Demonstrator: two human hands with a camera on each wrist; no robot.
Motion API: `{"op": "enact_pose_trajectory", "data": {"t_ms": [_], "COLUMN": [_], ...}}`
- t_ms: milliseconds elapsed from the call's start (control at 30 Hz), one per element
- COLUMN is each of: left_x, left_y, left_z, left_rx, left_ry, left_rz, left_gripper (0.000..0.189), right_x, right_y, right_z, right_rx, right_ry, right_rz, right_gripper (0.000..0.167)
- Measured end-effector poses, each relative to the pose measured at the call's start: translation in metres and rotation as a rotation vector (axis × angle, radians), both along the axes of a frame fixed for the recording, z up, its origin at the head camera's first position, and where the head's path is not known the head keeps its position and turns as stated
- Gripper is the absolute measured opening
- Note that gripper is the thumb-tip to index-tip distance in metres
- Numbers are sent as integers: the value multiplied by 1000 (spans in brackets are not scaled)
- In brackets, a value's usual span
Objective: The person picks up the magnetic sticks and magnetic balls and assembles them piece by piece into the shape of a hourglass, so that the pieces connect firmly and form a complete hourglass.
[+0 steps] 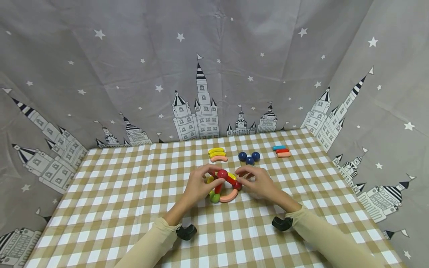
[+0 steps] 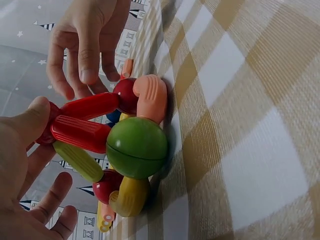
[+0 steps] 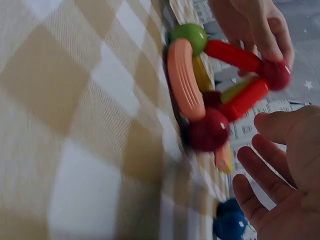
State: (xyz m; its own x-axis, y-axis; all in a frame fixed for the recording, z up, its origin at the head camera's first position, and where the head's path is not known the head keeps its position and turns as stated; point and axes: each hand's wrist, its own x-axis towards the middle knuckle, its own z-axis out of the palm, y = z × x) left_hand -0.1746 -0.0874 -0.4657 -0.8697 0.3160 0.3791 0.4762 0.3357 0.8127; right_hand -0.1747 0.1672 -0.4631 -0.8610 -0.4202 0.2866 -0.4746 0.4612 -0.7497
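A small pyramid of toy rods and balls stands on the checked tablecloth. My left hand (image 1: 197, 183) pinches its top red ball (image 1: 222, 174) between thumb and fingers. From that ball, red rods (image 2: 80, 133) and a yellow-green rod (image 2: 77, 161) slope down to the base. The base has a green ball (image 2: 137, 147), red balls (image 3: 209, 130), a salmon curved rod (image 3: 184, 77) and a yellow curved rod (image 2: 131, 196). Just right of the pyramid is my right hand (image 1: 257, 181), fingers loosely bent and nothing held; the right wrist view shows a gap between it and the pieces.
Behind the pyramid lie yellow curved rods (image 1: 217, 152) and a salmon curved rod (image 1: 219, 159). Three dark blue balls (image 1: 250, 160) sit to their right. Farther right are straight rods in blue (image 1: 279, 147), red and salmon. A grey castle-print curtain (image 1: 140, 85) hangs behind the table.
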Motion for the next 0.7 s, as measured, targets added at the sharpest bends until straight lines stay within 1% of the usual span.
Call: {"op": "enact_pose_trajectory", "data": {"t_ms": [200, 333, 467, 600, 700], "left_x": [0, 1, 2, 2, 3], "left_y": [1, 1, 1, 1, 1], "left_z": [-2, -1, -1, 0, 0], "left_rx": [24, 38, 40, 49, 47], "left_ry": [-32, -42, -47, -56, -67], "left_rz": [11, 10, 8, 3, 7], "left_gripper": [31, 31, 32, 32, 32], "right_x": [-8, -13, -20, -30, -35], "right_y": [27, 44, 63, 81, 93], "right_z": [7, 11, 12, 11, 9], "right_rx": [23, 32, 34, 39, 59], "right_ry": [87, 94, 107, 140, 127], "right_rz": [-36, -102, -166, -206, -252], "right_gripper": [24, 23, 23, 28, 33]}}
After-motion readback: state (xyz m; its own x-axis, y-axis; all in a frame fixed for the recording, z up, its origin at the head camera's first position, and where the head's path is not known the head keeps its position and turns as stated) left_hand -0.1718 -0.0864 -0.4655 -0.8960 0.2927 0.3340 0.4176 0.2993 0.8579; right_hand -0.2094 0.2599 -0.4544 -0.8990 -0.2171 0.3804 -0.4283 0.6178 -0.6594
